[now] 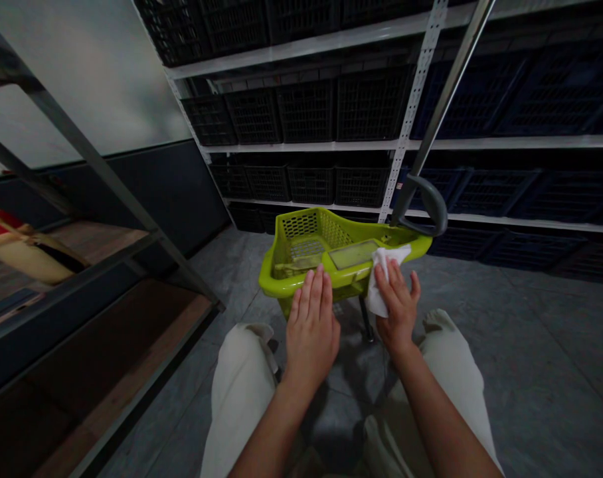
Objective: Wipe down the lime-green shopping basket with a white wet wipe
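Observation:
A lime-green plastic shopping basket cart [274, 287] stands in front of my knees, its perforated basket on the left and a narrow tapering end on the right. My left hand [312, 325] lies against the near rim with its fingers stretched out flat and nothing in it. At the right part of the rim, my right hand [397, 302] presses a white cloth [380, 302] against the green plastic. Part of the cloth lies over the top edge and part hangs down the side. A grey loop handle [437, 206] and a metal pole [448, 99] rise from the tapering end.
White metal shelving [301, 147] with rows of black crates [306, 109] and dark blue crates [495, 192] runs behind the cart. To the left stands a metal-framed rack [107, 179] with wooden shelves, holding a red and cream object [22, 249]. Grey tiled floor [535, 332] lies around me.

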A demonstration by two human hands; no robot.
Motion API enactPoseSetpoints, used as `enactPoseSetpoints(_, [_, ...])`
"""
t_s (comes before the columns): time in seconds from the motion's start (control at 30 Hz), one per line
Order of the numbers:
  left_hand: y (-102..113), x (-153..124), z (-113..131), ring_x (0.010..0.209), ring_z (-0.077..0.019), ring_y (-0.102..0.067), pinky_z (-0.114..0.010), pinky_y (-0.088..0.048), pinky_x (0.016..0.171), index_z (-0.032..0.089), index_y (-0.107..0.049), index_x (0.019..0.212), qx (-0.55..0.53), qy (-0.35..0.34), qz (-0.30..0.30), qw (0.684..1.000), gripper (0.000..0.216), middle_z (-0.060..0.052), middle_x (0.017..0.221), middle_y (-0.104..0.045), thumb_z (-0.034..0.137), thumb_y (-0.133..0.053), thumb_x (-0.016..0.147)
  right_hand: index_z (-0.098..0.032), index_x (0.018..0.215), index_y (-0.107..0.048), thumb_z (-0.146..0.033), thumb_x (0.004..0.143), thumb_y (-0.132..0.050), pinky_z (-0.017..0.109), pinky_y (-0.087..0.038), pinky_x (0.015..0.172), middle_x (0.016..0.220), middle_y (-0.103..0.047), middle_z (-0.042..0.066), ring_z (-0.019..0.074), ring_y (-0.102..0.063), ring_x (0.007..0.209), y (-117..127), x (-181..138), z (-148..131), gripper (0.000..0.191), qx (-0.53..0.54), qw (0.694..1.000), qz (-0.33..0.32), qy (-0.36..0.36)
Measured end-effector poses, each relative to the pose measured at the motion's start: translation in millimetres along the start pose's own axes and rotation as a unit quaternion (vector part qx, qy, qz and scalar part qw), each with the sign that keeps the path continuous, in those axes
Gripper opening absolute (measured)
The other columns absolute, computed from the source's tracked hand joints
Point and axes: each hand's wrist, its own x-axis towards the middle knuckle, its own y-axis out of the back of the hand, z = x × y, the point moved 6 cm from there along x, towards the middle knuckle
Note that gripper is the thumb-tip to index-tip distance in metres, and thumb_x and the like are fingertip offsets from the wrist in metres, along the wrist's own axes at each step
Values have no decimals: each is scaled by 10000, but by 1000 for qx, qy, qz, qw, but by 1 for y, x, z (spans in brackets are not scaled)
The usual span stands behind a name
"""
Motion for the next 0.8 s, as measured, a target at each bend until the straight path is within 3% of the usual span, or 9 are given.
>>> enactPoseSetpoints(0.07, [0, 1, 1, 1519, -268, -197, -436, -282, 1205, 49, -223, 1537, -2, 3, 2, 1000, 745, -137, 1620, -265, 181, -508, 862, -292, 1503, -356, -216, 999, -365, 481, -221, 1199, 1525, -445, 97, 205, -398, 1432, 2, 1, 14, 510, 1, 998, 29, -58])
enactPoseSetpoints(0.13, [0, 1, 1, 1518, -269, -198, -440, -286, 1203, 47, -220, 1537, -3, 5, 3, 1000, 746, -142, 1620, -264, 176, -507, 862, -287, 1505, -352, -203, 996, -363, 475, -236, 1195, 1533, -431, 99, 204, -384, 1441, 1, 2, 10, 517, 7, 997, 36, -73])
enactPoseSetpoints(0.3, [0, -2, 0, 1524, -273, -174, -456, -283, 1203, 53, -198, 1544, -4, 1, -1, 1000, 737, -145, 1628, -239, 187, -485, 879, -256, 1528, -304, -179, 983, -386, 459, -203, 1219, 1487, -496, 102, 187, -342, 1461, -10, 1, -46, 556, 31, 998, -23, 49])
enactPoseSetpoints(0.4, [0, -3, -1, 1524, -274, -175, -460, -284, 1202, 59, -193, 1547, -4, -3, -3, 1000, 736, -147, 1625, -246, 193, -480, 883, -251, 1532, -287, -176, 985, -396, 462, -182, 1226, 1451, -539, 98, 177, -344, 1460, -10, 0, -58, 562, 35, 994, -44, 94])
enactPoseSetpoints(0.57, [1, -2, -1, 1524, -266, -175, -446, -270, 1210, 58, -217, 1540, -8, 0, -8, 1000, 736, -132, 1627, -246, 180, -499, 871, -271, 1523, -308, -192, 991, -377, 481, -150, 1225, 1475, -513, 97, 186, -379, 1443, -2, 1, -21, 543, 0, 996, -39, 79])
enactPoseSetpoints(0.7, [2, -1, 0, 1521, -276, -186, -458, -277, 1205, 56, -201, 1544, -16, 1, -7, 1000, 752, -141, 1622, -256, 173, -501, 865, -302, 1507, -344, -204, 983, -371, 493, -224, 1198, 1517, -460, 94, 212, -410, 1425, 5, 1, 17, 533, -17, 1000, 9, -14])
enactPoseSetpoints(0.8, [3, -1, 1, 1520, -280, -187, -466, -281, 1202, 50, -185, 1546, -18, 1, -2, 1000, 760, -155, 1620, -255, 165, -496, 863, -297, 1506, -348, -200, 980, -371, 497, -258, 1183, 1524, -446, 105, 220, -404, 1429, 5, 0, 17, 535, -17, 997, 30, -71])
